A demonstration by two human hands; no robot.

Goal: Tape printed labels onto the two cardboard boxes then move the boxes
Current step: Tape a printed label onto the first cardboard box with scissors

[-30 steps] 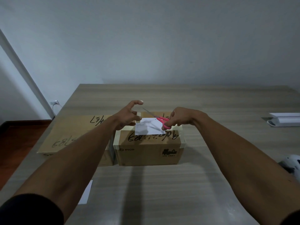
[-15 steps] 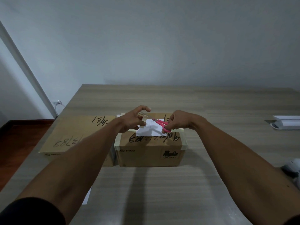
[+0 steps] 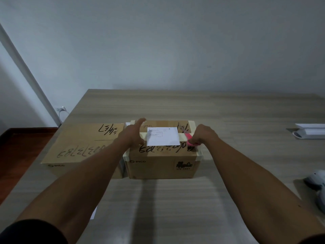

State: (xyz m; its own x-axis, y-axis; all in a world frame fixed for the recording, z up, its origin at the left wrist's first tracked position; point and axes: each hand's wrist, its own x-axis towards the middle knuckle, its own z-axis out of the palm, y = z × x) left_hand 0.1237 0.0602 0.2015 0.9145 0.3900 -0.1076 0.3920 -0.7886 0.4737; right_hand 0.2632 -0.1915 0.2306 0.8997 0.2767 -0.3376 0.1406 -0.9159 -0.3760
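The left hand (image 3: 132, 133) has come down flat beside the printed label (image 3: 162, 136) on the middle box (image 3: 162, 155), maybe pressing tape, while the right hand (image 3: 202, 135) grips pink scissors (image 3: 189, 138).

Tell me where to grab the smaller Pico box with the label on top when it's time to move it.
Likely best by its two short end walls, palms coming in from left and right. The Pico box is wide and low. Its top carries the printed label, so avoid pressing there. The larger cardboard box crowds its left end; shift it right first.
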